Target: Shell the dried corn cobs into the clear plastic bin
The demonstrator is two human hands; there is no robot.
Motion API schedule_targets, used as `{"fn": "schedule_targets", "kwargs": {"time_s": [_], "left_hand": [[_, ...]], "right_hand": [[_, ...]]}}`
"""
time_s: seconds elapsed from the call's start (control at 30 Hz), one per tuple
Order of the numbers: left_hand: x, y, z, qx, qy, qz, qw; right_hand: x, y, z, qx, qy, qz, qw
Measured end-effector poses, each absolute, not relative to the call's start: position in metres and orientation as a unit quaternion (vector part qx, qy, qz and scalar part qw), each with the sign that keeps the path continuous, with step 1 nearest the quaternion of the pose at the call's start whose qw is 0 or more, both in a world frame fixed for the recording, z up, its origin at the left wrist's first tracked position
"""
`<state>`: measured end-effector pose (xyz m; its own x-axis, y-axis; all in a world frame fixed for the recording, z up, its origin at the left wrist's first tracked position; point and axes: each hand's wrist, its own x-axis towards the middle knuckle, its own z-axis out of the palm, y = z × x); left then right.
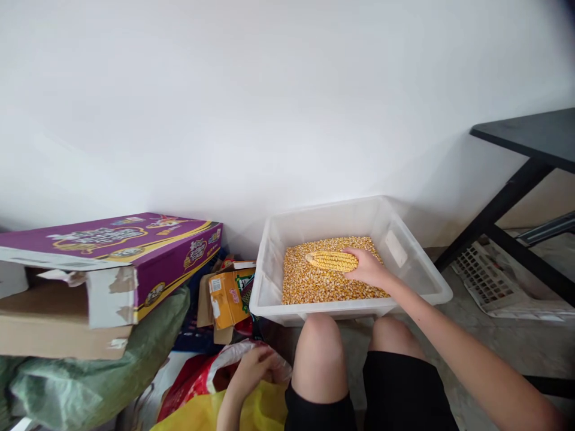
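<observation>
My right hand (369, 268) is closed around the thick end of a yellow corn cob (333, 261), which still bears its kernels. The cob lies sideways, its tip pointing left, over loose corn kernels (323, 288) spread in a white plastic tub (309, 309). Lower down, my left hand (254, 370) is at the mouth of a red and white plastic bag (197, 374), beside my knee. Its fingers are bent, and whatever they may hold is hidden. Yellow sheeting (265, 407) lies under the left wrist.
On the left, a torn purple carton (175, 257) rests over a green sack (148, 335). A small orange box (230, 296) stands between carton and tub. A black table (530, 134) with slanted legs is at right, a white plastic basket (487, 278) beneath it. A white wall (287, 108) rises behind.
</observation>
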<state>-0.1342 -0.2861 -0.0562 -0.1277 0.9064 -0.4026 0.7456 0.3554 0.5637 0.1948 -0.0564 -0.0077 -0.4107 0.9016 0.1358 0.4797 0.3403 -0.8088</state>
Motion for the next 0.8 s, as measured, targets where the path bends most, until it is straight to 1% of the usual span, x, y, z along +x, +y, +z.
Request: {"fn": "schedule_targets", "kwargs": {"time_s": [0.07, 0.13, 0.23, 0.33, 0.4, 0.47, 0.53, 0.57, 0.6, 0.67, 0.73, 0.8], "left_hand": [[-0.112, -0.269, -0.019, 0.523, 0.707, 0.291, 0.376], [-0.085, -0.242, 0.016, 0.496, 0.678, 0.395, 0.371], [-0.042, -0.190, 0.048, 0.539, 0.593, 0.456, 0.386], [-0.004, -0.144, 0.057, 0.556, 0.503, 0.484, 0.452], [0.015, -0.124, 0.060, 0.528, 0.494, 0.492, 0.485], [0.026, -0.111, 0.062, 0.504, 0.504, 0.505, 0.486], [0.030, -0.100, 0.065, 0.508, 0.515, 0.521, 0.453], [0.029, -0.095, 0.066, 0.520, 0.523, 0.529, 0.420], [0.027, -0.089, 0.067, 0.534, 0.538, 0.534, 0.375], [0.021, -0.078, 0.069, 0.560, 0.584, 0.521, 0.272], [0.015, -0.069, 0.070, 0.573, 0.634, 0.485, 0.189], [0.012, -0.064, 0.070, 0.580, 0.663, 0.449, 0.152]], "right_hand": [[0.195, -0.059, -0.002, -0.434, -0.749, 0.411, 0.286], [0.193, -0.063, 0.005, -0.390, -0.731, 0.496, 0.259], [0.185, -0.075, 0.014, -0.311, -0.669, 0.639, 0.219], [0.172, -0.087, 0.015, -0.244, -0.597, 0.737, 0.199], [0.164, -0.090, 0.015, -0.223, -0.576, 0.764, 0.186], [0.163, -0.085, 0.018, -0.231, -0.592, 0.754, 0.165], [0.169, -0.074, 0.027, -0.263, -0.639, 0.709, 0.143], [0.174, -0.066, 0.034, -0.289, -0.663, 0.676, 0.142], [0.179, -0.058, 0.042, -0.318, -0.680, 0.641, 0.155], [0.188, -0.042, 0.060, -0.374, -0.688, 0.579, 0.227], [0.189, -0.029, 0.076, -0.389, -0.674, 0.529, 0.339], [0.181, -0.017, 0.088, -0.366, -0.658, 0.485, 0.446]]}}
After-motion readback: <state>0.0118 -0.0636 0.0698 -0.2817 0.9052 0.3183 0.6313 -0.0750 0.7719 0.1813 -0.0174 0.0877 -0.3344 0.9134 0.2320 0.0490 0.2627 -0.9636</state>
